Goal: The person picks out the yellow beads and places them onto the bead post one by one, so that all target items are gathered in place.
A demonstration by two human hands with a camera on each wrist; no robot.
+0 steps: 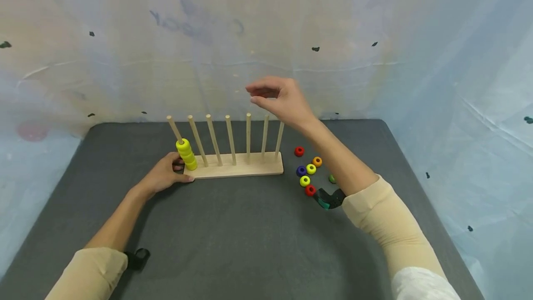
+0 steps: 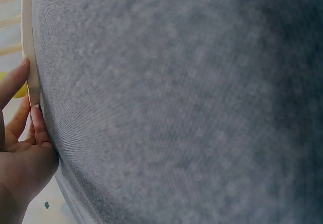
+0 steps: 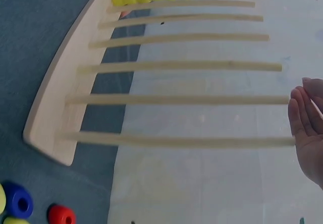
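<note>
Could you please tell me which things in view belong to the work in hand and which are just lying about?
In the work:
wooden peg rack, steadied by the left hand
yellow beads stacked on its leftmost peg
right hand, raised above the pegs, holding nothing
loose beads beside the rack

Lying about:
dark mat
pale sheet backdrop

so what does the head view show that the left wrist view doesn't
Only the head view shows the right hand raised open above the pegs, holding nothing, the whole stack of yellow rings on the leftmost peg, and the loose rings on the mat right of the base.

Only the left wrist view shows, close up, the fingertips touching the base's edge, and the mat's weave.

Both show the left hand resting against the base, a bit of yellow, and the grey mat.
</note>
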